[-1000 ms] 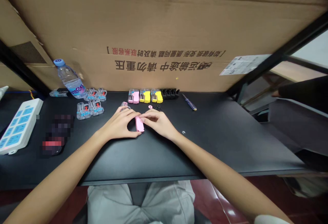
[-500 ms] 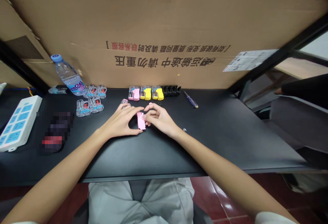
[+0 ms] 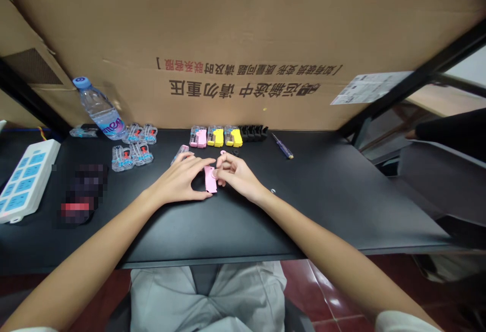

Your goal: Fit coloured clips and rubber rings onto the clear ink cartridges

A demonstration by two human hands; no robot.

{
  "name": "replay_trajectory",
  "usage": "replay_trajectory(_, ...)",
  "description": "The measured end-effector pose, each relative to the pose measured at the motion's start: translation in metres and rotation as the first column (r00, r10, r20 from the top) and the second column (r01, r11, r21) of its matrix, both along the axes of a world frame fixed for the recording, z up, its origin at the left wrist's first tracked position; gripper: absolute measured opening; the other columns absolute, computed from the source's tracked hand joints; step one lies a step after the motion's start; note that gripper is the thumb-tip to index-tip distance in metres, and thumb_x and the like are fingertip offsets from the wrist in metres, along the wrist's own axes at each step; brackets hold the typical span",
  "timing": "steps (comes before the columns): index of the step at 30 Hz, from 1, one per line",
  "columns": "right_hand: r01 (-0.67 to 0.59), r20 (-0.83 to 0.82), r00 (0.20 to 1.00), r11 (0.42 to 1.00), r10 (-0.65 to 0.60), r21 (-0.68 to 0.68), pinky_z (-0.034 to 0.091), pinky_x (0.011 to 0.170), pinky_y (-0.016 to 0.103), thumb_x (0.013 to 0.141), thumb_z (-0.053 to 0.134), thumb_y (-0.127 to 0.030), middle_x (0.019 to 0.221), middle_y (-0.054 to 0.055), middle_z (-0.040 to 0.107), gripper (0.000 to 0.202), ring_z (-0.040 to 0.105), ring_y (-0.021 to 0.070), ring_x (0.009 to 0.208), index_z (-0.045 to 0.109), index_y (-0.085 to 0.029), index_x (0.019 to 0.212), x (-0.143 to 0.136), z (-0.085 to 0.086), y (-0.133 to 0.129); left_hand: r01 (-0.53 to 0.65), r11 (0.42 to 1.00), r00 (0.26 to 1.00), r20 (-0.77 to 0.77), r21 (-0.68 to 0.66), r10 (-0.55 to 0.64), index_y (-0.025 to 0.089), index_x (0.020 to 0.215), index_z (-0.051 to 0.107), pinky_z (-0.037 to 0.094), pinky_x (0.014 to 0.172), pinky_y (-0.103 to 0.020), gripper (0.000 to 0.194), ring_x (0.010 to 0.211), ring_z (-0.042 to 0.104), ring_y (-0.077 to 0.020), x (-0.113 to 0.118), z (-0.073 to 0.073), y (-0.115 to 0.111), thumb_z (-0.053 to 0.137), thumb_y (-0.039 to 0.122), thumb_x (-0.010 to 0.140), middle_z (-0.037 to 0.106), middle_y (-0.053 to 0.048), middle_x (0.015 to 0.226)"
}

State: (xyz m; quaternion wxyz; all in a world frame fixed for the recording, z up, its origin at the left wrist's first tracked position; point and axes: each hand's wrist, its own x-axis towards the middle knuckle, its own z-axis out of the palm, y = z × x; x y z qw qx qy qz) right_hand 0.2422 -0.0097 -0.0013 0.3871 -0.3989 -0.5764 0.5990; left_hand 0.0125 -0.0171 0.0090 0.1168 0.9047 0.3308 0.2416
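A small pink plastic part (image 3: 210,180) rests on the black table between my hands. Thumb and fingers of my left hand (image 3: 182,177) span its two ends and hold it. The fingers of my right hand (image 3: 233,175) are bent together at its upper right edge; whatever they pinch is too small to make out. A clear piece (image 3: 181,153) shows just beyond my left fingers. A small pink round piece (image 3: 223,153) lies behind my right fingertips.
Behind stand pink (image 3: 198,137) and yellow (image 3: 215,137) units and black parts (image 3: 252,132). A screwdriver (image 3: 282,147) lies right of them. Leftward are clear cases (image 3: 122,158), a water bottle (image 3: 102,112), a power strip (image 3: 28,180) and a blurred dark object (image 3: 85,193). Cardboard (image 3: 243,28) rises behind.
The fingers of my right hand have drawn in slightly over the pink part. My left hand keeps nearly the same pose, and the view has shifted slightly.
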Motion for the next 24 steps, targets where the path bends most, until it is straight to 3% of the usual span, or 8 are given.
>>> replay_trajectory(18,-0.053,0.015,0.999,0.997,0.052,0.057,0.054,0.066,0.03,0.079,0.091,-0.044,0.073,-0.005,0.062,0.041,0.062,0.0133,0.064,0.057,-0.023,0.091,0.0029,-0.0006,-0.0014,-0.004,1.0,1.0,-0.008,-0.018,0.004,0.02,0.152,0.055,0.035,0.124,-0.057,0.077,0.12,0.071,-0.0326,-0.0008,-0.0004,0.0,0.083,0.047,0.085,0.075,-0.014,0.134)
replay_trajectory(21,-0.052,0.055,0.997,0.995,0.047,0.085,0.057,0.068,0.033,0.083,0.088,-0.049,0.074,-0.003,0.064,0.038,0.063,0.0157,0.066,0.061,-0.023,0.095,0.0028,-0.0017,-0.0023,-0.003,1.0,1.0,-0.004,-0.031,0.003,0.023,0.153,0.054,0.034,0.125,-0.056,0.076,0.119,0.072,-0.0321,-0.0008,0.0004,-0.0006,0.082,0.046,0.086,0.075,-0.012,0.137)
replay_trajectory(24,-0.053,0.147,0.989,0.979,0.023,0.199,0.059,0.073,0.036,0.094,0.076,-0.05,0.085,0.002,0.07,0.029,0.066,0.0186,0.074,0.068,-0.023,0.101,0.0052,-0.0008,-0.0035,-0.024,0.999,1.0,0.002,-0.03,0.024,0.024,0.153,0.054,0.034,0.124,-0.056,0.075,0.118,0.072,-0.0324,-0.0015,0.0013,-0.0006,0.081,0.045,0.087,0.074,-0.012,0.139)
